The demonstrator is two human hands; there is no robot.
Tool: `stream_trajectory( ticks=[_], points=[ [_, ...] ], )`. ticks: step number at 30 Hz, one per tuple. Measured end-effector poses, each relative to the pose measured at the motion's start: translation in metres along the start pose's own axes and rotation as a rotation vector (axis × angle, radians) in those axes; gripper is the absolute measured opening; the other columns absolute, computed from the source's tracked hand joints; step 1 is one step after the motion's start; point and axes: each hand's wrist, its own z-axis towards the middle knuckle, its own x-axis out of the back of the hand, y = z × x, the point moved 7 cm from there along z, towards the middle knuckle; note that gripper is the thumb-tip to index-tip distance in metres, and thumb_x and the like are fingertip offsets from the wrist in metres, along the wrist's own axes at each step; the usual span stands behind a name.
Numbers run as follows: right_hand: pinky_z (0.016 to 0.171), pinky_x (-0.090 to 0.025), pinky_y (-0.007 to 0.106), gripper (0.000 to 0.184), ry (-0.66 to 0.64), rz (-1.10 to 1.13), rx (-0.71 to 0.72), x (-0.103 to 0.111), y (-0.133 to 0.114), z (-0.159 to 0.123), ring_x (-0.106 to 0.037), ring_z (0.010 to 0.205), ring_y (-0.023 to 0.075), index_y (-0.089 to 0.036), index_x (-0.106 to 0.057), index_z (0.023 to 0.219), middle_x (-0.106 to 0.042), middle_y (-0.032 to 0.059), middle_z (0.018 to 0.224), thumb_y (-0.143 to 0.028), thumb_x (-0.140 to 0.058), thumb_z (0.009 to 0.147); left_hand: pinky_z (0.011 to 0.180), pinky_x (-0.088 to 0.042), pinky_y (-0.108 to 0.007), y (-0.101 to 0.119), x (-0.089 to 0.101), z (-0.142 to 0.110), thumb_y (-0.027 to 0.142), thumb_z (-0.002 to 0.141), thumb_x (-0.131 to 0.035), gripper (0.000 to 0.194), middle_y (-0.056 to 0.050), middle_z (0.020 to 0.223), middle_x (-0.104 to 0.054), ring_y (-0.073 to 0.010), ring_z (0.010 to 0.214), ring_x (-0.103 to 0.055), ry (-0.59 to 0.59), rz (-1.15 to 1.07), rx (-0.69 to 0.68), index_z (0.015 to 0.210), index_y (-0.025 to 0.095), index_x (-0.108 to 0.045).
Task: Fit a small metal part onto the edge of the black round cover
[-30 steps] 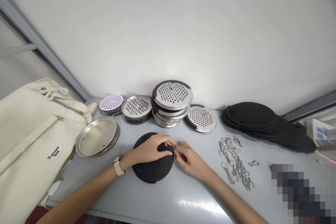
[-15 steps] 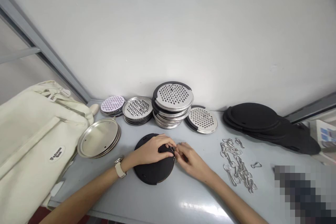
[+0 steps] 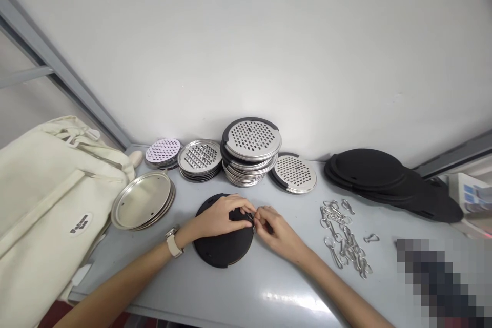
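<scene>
A black, round, flat disc (image 3: 225,250) lies on the grey, smooth table (image 3: 192,294) beneath the left hand (image 3: 221,218), whose thumb and forefinger curve around a small silver metal clip (image 3: 250,216) at the disc's right edge; whether they grip it, I cannot tell. The right hand (image 3: 274,228) pinches this same clip between thumb and fingertips.

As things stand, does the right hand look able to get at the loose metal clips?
Probably yes: the metal clips lie uncovered to the right of the right hand, with no object between, though that hand seems to pinch a small metal piece at the black disc.
</scene>
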Motion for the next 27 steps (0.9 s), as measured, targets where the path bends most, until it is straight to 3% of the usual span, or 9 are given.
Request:
stream_trajectory(
  ticks=[5, 12, 16, 18, 21, 27],
  points=[
    [0.064, -0.038, 0.027, 0.022, 0.0, -0.004, -0.011, 0.0, 0.0, 0.001, -0.046, 0.071, 0.0161, -0.022, -0.036, 0.068, -0.044, -0.0026, 0.064, -0.017, -0.047, 0.087, 0.09, -0.042, -0.027, 0.002, 0.001, 0.0, 0.022, 0.08, -0.067, 0.023, 0.002, 0.094, -0.068, -0.0138, 0.09, -0.06, -0.013, 0.046, -0.021, 0.102, 0.022, -0.063],
    [0.066, -0.037, 0.028, 0.022, 0.011, -0.018, 0.004, -0.002, 0.001, -0.001, -0.046, 0.071, 0.0159, -0.021, -0.037, 0.069, -0.044, -0.0024, 0.065, -0.019, -0.043, 0.09, 0.091, -0.044, -0.032, 0.011, 0.0, -0.009, 0.023, 0.092, -0.049, 0.022, -0.002, 0.099, -0.07, -0.0159, 0.093, -0.062, 0.036, 0.321, -0.188, 0.109, 0.022, -0.063],
    [0.068, -0.038, 0.029, 0.02, 0.017, -0.016, -0.005, -0.003, 0.0, -0.001, -0.047, 0.072, 0.0167, -0.021, -0.039, 0.071, -0.045, -0.0024, 0.064, -0.019, -0.043, 0.091, 0.091, -0.046, -0.032, 0.007, 0.006, -0.01, 0.026, 0.094, -0.046, 0.026, -0.003, 0.105, -0.07, -0.0173, 0.099, -0.064, 0.005, 0.335, -0.199, 0.115, 0.023, -0.061],
    [0.068, -0.038, 0.03, 0.021, 0.037, -0.027, -0.023, -0.003, 0.0, 0.0, -0.047, 0.072, 0.0171, -0.021, -0.04, 0.071, -0.045, -0.002, 0.064, -0.02, -0.042, 0.092, 0.099, -0.043, -0.034, 0.005, 0.006, -0.01, 0.038, 0.088, -0.057, 0.036, -0.005, 0.116, -0.066, -0.0203, 0.11, -0.059, -0.089, 0.299, -0.205, 0.12, 0.023, -0.058],
    [0.069, -0.038, 0.031, 0.022, 0.059, -0.045, -0.041, -0.003, 0.0, 0.0, -0.046, 0.07, 0.0171, -0.021, -0.04, 0.07, -0.046, -0.0018, 0.064, -0.021, -0.041, 0.092, 0.107, -0.038, -0.038, -0.002, 0.01, -0.008, 0.049, 0.075, -0.069, 0.063, -0.007, 0.131, -0.057, -0.0243, 0.122, -0.052, -0.14, 0.266, -0.184, 0.129, 0.022, -0.051],
    [0.068, -0.037, 0.03, 0.021, 0.09, -0.055, -0.039, -0.006, 0.002, 0.0, -0.047, 0.072, 0.0171, -0.021, -0.04, 0.071, -0.049, -0.0009, 0.067, -0.02, -0.041, 0.092, 0.107, -0.037, -0.036, -0.009, 0.01, -0.007, 0.041, 0.083, -0.062, 0.046, -0.005, 0.126, -0.061, -0.0221, 0.121, -0.053, -0.163, 0.247, -0.173, 0.125, 0.025, -0.056]
  ],
)
